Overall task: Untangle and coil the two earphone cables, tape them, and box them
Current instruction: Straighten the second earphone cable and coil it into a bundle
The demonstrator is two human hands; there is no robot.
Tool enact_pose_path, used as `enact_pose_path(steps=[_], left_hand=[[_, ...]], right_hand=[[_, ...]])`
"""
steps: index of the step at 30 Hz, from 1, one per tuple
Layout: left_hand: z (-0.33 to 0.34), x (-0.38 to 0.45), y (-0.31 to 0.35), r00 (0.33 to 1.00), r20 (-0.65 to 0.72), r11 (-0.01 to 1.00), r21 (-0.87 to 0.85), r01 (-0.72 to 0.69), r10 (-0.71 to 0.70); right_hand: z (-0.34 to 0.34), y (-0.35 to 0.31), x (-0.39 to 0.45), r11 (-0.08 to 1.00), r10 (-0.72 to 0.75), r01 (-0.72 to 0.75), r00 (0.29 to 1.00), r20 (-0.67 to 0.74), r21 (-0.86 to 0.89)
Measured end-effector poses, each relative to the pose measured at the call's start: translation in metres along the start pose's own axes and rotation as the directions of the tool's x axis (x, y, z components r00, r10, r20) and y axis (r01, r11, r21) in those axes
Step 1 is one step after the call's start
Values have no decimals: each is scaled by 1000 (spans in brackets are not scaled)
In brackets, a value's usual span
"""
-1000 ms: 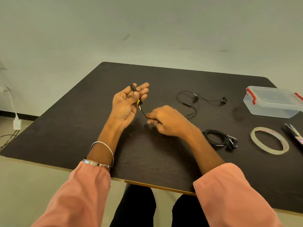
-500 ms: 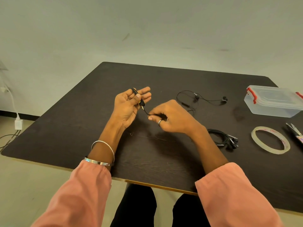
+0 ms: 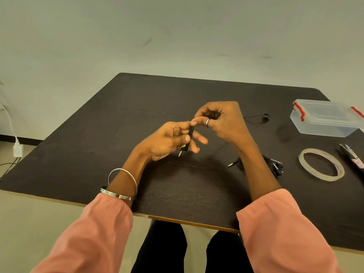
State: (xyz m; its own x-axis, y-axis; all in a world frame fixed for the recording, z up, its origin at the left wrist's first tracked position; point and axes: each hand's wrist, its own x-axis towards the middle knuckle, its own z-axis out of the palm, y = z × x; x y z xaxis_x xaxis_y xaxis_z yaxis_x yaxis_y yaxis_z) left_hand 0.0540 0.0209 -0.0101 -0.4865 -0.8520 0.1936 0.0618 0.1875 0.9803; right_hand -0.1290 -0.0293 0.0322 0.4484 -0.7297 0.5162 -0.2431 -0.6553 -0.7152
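The right hand (image 3: 222, 121) is lifting from the table (image 3: 98, 134), looping cable (image 3: 191, 131) over the left hand (image 3: 167, 140), which is pinching the plug end; coiling is progressing.

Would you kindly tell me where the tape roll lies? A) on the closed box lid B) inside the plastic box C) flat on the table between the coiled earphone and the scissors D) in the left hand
C: the tape roll lies flat on the table, with the coiled earphone on one side and the scissors on the other.

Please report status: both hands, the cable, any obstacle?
Left hand grips cable, plug down. Right hand winds it. Second earphone coiled on table. No obstacle.
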Motion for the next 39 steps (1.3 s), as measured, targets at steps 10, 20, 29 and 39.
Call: enact_pose_path(steps=[10,20,29,39], left_hand=[[1,-5,7,989,136,976,-203,82,-54],[-3,-6,12,994,-64,909,-403,-103,84],[-11,2,11,822,-568,849,-447,-281,-27],[-14,5,4,794,-606,915,-291,-278,49]], right_hand=[[-3,8,2,995,3,-1,1000,-19,97],[20,19,-1,974,152,-173,977,147,144],[53,17,-10,920,119,22,935,333,-392],[47,7,-11,770,-36,308,896,443,-558]])
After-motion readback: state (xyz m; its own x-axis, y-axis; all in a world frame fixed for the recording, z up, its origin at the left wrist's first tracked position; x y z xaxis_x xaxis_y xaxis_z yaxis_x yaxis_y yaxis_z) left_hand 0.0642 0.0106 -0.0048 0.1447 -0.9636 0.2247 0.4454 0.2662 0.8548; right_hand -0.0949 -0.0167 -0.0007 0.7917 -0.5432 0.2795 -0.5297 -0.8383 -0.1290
